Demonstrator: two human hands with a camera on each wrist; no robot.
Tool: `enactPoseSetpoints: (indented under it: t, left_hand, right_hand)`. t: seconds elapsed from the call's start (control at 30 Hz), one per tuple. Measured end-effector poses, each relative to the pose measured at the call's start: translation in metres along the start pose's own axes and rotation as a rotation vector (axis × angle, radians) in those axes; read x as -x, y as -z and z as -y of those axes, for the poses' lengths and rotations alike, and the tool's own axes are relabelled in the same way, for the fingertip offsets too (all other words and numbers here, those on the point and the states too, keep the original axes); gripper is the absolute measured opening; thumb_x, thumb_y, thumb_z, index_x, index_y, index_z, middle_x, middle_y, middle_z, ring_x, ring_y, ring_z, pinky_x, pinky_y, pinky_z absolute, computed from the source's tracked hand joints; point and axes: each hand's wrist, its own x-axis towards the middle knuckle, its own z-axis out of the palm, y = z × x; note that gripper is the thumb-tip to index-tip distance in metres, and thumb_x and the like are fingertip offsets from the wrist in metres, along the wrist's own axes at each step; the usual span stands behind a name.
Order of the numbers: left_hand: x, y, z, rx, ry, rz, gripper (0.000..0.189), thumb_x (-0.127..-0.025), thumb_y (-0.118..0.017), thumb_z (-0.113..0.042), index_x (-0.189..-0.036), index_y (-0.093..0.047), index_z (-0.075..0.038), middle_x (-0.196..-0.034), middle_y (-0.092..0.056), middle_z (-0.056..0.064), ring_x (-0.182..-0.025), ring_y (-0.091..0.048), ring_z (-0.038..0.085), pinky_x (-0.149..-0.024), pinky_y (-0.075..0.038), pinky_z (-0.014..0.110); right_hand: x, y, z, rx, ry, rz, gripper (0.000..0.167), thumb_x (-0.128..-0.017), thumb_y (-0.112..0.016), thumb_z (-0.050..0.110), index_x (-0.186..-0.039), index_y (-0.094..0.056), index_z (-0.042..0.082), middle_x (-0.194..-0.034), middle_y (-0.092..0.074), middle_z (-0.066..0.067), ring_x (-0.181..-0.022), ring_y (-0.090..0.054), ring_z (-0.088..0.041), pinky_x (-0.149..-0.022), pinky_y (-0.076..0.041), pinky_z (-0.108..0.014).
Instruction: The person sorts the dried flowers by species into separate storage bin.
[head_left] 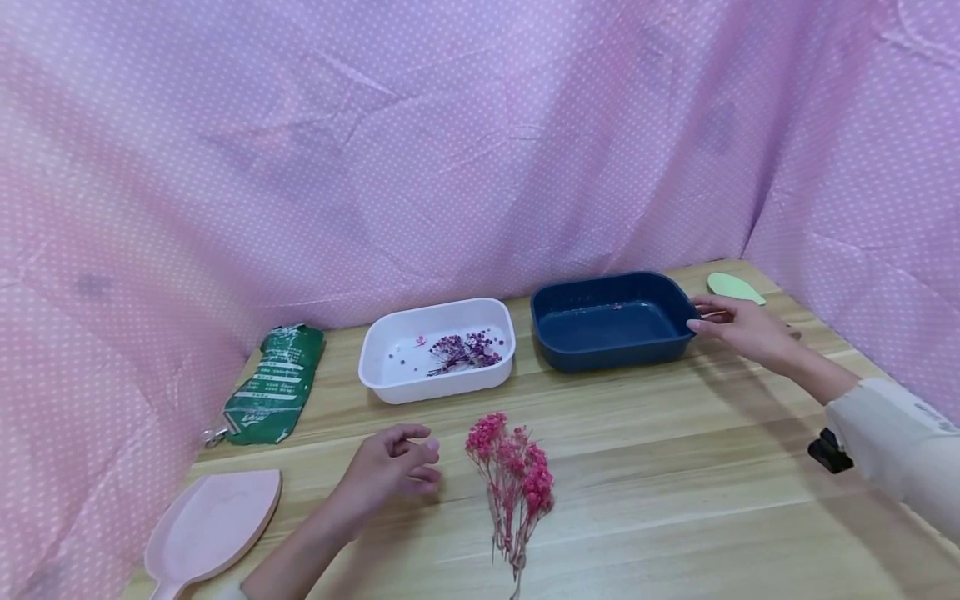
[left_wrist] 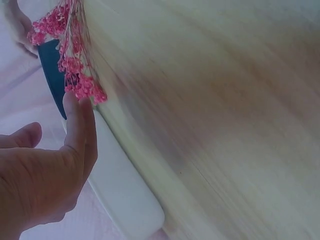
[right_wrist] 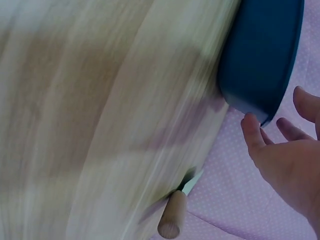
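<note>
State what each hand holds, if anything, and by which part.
The left hand holds nothing. Whether the right hand, at the right end of the blue tray, grips it cannot be told.

Pink polka-dot fabric [head_left: 450, 167] backs the wooden worktop [head_left: 675, 475]; a green pouch [head_left: 276, 387], pink paddle-shaped board [head_left: 213, 521] and pale-green utensil [head_left: 733, 287] lie there.

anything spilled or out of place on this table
Small dark bits lie scattered in the white tray, apart from the purple dried flowers, as if shed. A pink fleck sits alone in the blue tray, away from the pink flowers. Nothing looks tipped over.
</note>
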Motion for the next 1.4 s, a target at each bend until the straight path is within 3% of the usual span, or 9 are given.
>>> enactPoseSetpoints:
  t: [0.03, 0.13, 0.4, 0.7, 0.9, 1.07, 1.23, 1.4]
  left_hand:
    - [0.001, -0.001, 0.0, 0.0, 0.004, 0.005, 0.05, -0.093, -0.064, -0.021, -0.13, -0.048, 0.009, -0.101, -0.063, 0.022, -0.083, -0.069, 0.031, -0.073, -0.061, 0.041]
    - [0.002, -0.002, 0.0, 0.012, 0.015, 0.029, 0.049, -0.094, -0.063, -0.019, -0.13, -0.046, 0.009, -0.102, -0.063, 0.022, -0.084, -0.069, 0.031, -0.074, -0.061, 0.041]
    - [0.004, -0.005, 0.0, 0.046, 0.042, 0.073, 0.052, -0.094, -0.063, -0.019, -0.132, -0.043, 0.009, -0.108, -0.061, 0.025, -0.088, -0.068, 0.031, -0.077, -0.06, 0.04]
    - [0.005, -0.011, 0.002, 0.076, 0.051, 0.113, 0.05, -0.093, -0.063, -0.015, -0.129, -0.044, 0.014, -0.105, -0.063, 0.025, -0.086, -0.069, 0.03, -0.077, -0.06, 0.039]
    - [0.002, -0.024, 0.006, 0.102, 0.058, 0.191, 0.046, -0.092, -0.064, -0.016, -0.122, -0.049, 0.016, -0.098, -0.067, 0.022, -0.082, -0.069, 0.028, -0.076, -0.06, 0.037]
    - [-0.001, -0.038, 0.012, 0.069, 0.085, 0.221, 0.036, -0.091, -0.064, -0.011, -0.116, -0.055, 0.013, -0.091, -0.07, 0.017, -0.078, -0.069, 0.023, -0.073, -0.061, 0.036]
    - [-0.002, -0.05, 0.018, 0.003, 0.097, 0.155, 0.028, -0.09, -0.064, -0.007, -0.111, -0.057, 0.01, -0.084, -0.069, 0.013, -0.069, -0.067, 0.017, -0.065, -0.061, 0.034]
    - [-0.002, -0.064, 0.018, -0.212, 0.047, 0.053, 0.038, -0.081, -0.077, -0.029, -0.098, -0.061, 0.0, -0.072, -0.066, 0.008, -0.057, -0.062, 0.016, -0.051, -0.057, 0.03]
  right_hand:
    - [-0.001, -0.001, 0.0, 0.006, -0.005, 0.019, 0.058, -0.097, -0.059, 0.034, -0.14, -0.044, -0.003, -0.13, -0.054, -0.03, -0.112, -0.056, -0.037, -0.07, -0.045, -0.006]
    - [0.0, -0.003, -0.001, 0.001, -0.014, 0.053, 0.061, -0.097, -0.057, 0.035, -0.142, -0.04, -0.003, -0.136, -0.048, -0.03, -0.118, -0.051, -0.043, -0.07, -0.044, -0.005]
    - [0.003, -0.003, 0.0, 0.01, -0.044, 0.088, 0.064, -0.098, -0.054, 0.042, -0.144, -0.041, 0.0, -0.141, -0.043, -0.029, -0.124, -0.046, -0.04, -0.072, -0.04, -0.004]
    - [0.003, -0.006, 0.001, -0.065, -0.04, 0.101, 0.065, -0.099, -0.052, 0.04, -0.146, -0.036, -0.001, -0.144, -0.038, -0.029, -0.125, -0.043, -0.041, -0.073, -0.04, -0.002]
    - [0.002, -0.006, 0.0, -0.082, -0.046, 0.097, 0.065, -0.098, -0.052, 0.04, -0.146, -0.036, -0.001, -0.145, -0.038, -0.029, -0.127, -0.041, -0.042, -0.073, -0.038, 0.0]
    - [0.001, -0.005, 0.0, -0.064, -0.038, 0.096, 0.065, -0.098, -0.053, 0.041, -0.146, -0.037, -0.001, -0.145, -0.038, -0.029, -0.128, -0.041, -0.042, -0.073, -0.037, 0.0]
    - [0.001, -0.006, -0.001, -0.08, -0.043, 0.089, 0.064, -0.098, -0.053, 0.04, -0.146, -0.037, -0.001, -0.144, -0.039, -0.029, -0.127, -0.041, -0.042, -0.072, -0.038, 0.0]
    - [-0.002, -0.008, -0.003, -0.111, -0.062, 0.086, 0.064, -0.098, -0.054, 0.038, -0.146, -0.036, -0.001, -0.144, -0.039, -0.029, -0.127, -0.041, -0.04, -0.073, -0.04, -0.001]
